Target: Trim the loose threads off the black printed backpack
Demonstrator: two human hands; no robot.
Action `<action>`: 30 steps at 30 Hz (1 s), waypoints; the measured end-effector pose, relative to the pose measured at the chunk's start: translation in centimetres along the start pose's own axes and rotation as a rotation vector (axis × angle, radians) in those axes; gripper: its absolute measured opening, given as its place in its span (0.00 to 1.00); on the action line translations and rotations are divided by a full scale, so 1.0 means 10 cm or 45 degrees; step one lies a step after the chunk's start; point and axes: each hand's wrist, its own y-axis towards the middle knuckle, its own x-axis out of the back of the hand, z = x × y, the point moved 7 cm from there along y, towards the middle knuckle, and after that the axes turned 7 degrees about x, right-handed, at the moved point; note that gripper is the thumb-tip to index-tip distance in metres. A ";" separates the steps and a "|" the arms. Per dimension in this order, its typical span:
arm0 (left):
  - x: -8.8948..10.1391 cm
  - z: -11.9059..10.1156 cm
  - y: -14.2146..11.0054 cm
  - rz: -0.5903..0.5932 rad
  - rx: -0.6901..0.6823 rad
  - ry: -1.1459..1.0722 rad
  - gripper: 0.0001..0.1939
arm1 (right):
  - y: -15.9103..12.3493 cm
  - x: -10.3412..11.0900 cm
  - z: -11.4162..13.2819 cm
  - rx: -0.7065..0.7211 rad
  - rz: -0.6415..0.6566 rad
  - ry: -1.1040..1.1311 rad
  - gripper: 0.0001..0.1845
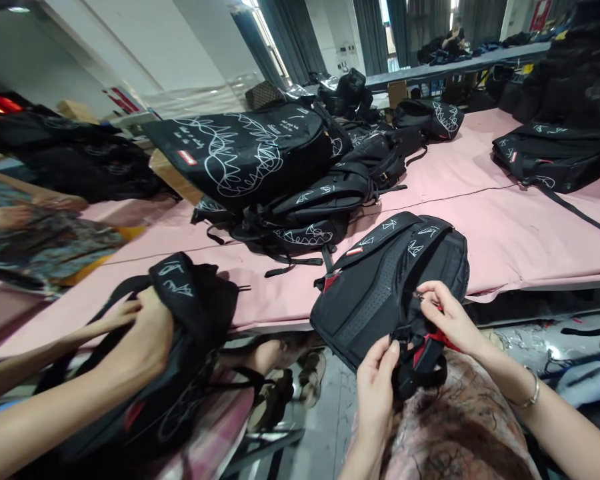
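Note:
A black backpack point(365, 307) with white scribble prints leans over the near edge of the pink-covered table, its padded back panel facing up. My left hand point(376, 377) pinches a black strap of it between thumb and fingers, near a dark buckle. A little higher and to the right, my right hand point(445, 313) is closed in a pinch on a small dark strap end of the same backpack. Red fabric point(427, 350) shows between the hands. The lower part of the bag rests against patterned cloth point(460, 427) over my lap.
Beside me on the left, a co-worker's hand point(153, 330) grips another black backpack point(200, 293). Stacked printed backpacks point(260, 150) occupy the pink table point(545, 233), with more at the right point(555, 157). A further person's hands point(10, 217) hold patterned cloth at the far left.

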 end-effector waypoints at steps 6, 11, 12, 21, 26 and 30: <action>-0.03 -0.02 0.03 -0.005 0.211 -0.268 0.19 | -0.31 0.12 -0.04 0.307 -0.082 -0.415 0.08; -0.03 -0.01 0.02 0.029 0.224 -0.265 0.18 | -0.46 -0.01 0.04 0.598 -0.073 -0.632 0.10; -0.03 -0.01 0.01 0.039 0.223 -0.265 0.17 | -0.46 -0.03 0.05 0.615 -0.070 -0.656 0.10; -0.05 -0.01 0.01 0.085 0.260 -0.275 0.15 | -0.39 -0.07 0.15 0.638 -0.048 -0.709 0.08; -0.03 0.01 0.00 0.089 0.263 -0.276 0.14 | -0.42 -0.08 0.18 0.674 0.005 -0.726 0.09; -0.03 0.03 0.01 0.093 0.239 -0.253 0.14 | -0.39 -0.13 0.25 0.705 0.048 -0.780 0.10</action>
